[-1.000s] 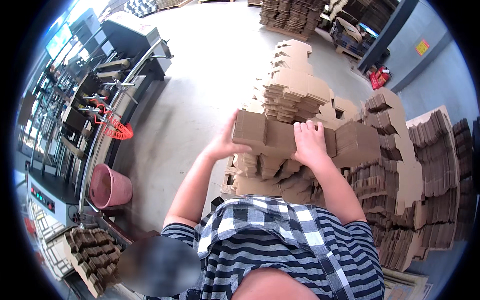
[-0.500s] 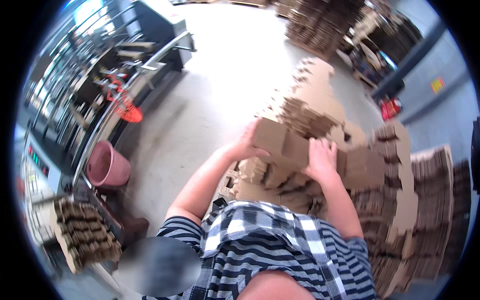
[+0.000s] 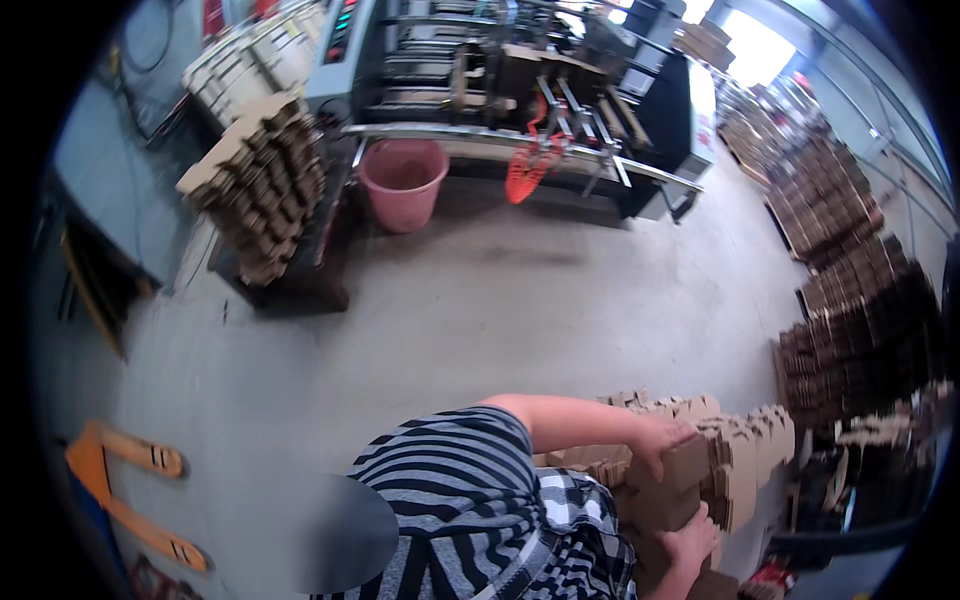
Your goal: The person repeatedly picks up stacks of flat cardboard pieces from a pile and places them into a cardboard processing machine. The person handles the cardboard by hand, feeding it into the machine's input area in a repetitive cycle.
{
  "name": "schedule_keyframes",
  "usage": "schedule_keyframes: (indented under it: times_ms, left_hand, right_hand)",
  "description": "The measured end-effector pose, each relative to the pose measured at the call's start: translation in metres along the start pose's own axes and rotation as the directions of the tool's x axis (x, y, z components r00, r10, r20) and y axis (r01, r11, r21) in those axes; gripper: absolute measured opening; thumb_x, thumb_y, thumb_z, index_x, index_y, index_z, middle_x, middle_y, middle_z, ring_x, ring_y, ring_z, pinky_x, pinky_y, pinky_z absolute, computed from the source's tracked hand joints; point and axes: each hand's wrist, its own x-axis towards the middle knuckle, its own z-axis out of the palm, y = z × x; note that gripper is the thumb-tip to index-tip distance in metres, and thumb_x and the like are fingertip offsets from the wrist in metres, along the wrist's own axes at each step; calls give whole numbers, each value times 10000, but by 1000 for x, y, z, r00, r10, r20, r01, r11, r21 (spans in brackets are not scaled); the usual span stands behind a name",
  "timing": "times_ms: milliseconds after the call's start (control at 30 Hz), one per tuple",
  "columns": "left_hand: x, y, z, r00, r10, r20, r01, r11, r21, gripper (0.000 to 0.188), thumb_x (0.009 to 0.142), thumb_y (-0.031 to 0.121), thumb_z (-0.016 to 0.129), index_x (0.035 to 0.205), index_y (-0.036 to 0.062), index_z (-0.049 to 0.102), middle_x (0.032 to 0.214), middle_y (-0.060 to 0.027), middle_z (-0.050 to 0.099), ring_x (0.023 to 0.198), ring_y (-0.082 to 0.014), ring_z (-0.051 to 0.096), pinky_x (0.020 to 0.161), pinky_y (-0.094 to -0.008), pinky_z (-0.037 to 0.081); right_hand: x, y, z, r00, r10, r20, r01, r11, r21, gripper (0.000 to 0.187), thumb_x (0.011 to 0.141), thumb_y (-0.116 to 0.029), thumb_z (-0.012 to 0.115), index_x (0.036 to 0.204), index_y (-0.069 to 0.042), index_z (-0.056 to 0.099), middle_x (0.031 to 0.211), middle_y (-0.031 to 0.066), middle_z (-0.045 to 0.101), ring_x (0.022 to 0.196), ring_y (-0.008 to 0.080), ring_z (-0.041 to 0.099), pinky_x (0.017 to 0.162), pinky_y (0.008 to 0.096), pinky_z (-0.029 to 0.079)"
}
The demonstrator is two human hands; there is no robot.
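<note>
At the lower right, my left hand (image 3: 664,441) presses its fingers against the far edge of a stack of brown cardboard blanks (image 3: 665,490). My right hand (image 3: 692,541) grips the nearer edge of the same stack, its thumb and fingers bent over the cardboard. More die-cut cardboard blanks (image 3: 745,455) with notched edges lie piled just beyond my hands. The underside of the held stack is hidden, so I cannot tell whether it rests on the pile.
A machine with rails (image 3: 500,130) and an orange part stands across the floor. A pink bucket (image 3: 405,185) is beside it. Cardboard blanks (image 3: 262,190) sit on a low table at left, an orange pallet jack (image 3: 130,500) below. Tall cardboard stacks (image 3: 835,310) line the right.
The view has swung to the left, bringing the machine to the top centre and the pallet jack into sight. Both hands stay on the cardboard stack, which now appears at the lower right.
</note>
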Motion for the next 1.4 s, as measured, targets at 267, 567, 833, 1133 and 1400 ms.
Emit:
schedule_keyframes:
  times_ms: [267,567,833,1133,1400]
  left_hand:
    - [19,-14,18,990,113,-86,-124,984,-128,1107,493,374,882,1344,-26,297,1310,-225,415,1241,-367,393,1057,-408,317]
    - [-24,2,7,987,-27,-159,19,999,-50,1255,526,320,878,1456,26,89,1448,-235,256,1339,-375,271,1100,-408,259]
    - [-221,-58,78,672,-679,-295,627,734,-260,1135,637,278,814,1463,65,65,1468,-235,219,1349,-382,248,1112,-434,248]
    - [-423,25,138,-426,-870,-251,782,-214,-585,900,663,364,731,1376,14,310,1317,-241,452,1191,-358,483,961,-426,440]
    - [-430,-29,121,-208,-896,-392,864,19,-503,896,667,374,742,1373,25,314,1329,-244,446,1212,-375,461,998,-426,405]
  right_hand:
    - [-9,-19,-41,989,9,149,-3,999,-39,858,495,-453,831,1177,-59,489,1155,163,591,1088,354,559,939,492,408]
    - [-6,-7,-34,995,-24,98,22,999,25,820,503,-436,834,1138,-40,500,1117,172,604,1068,344,566,932,498,384]
    - [-1,5,-23,994,-65,87,57,995,85,826,508,-437,831,1146,-30,503,1141,164,595,1091,322,555,926,507,387]
    - [-1,-87,-39,944,-331,11,320,921,220,808,539,-423,819,1172,-32,504,1162,151,589,1104,307,546,942,495,384]
    - [-19,-179,-58,863,-502,-50,480,785,392,777,574,-402,806,1186,-30,506,1165,148,586,1102,303,541,954,480,381]
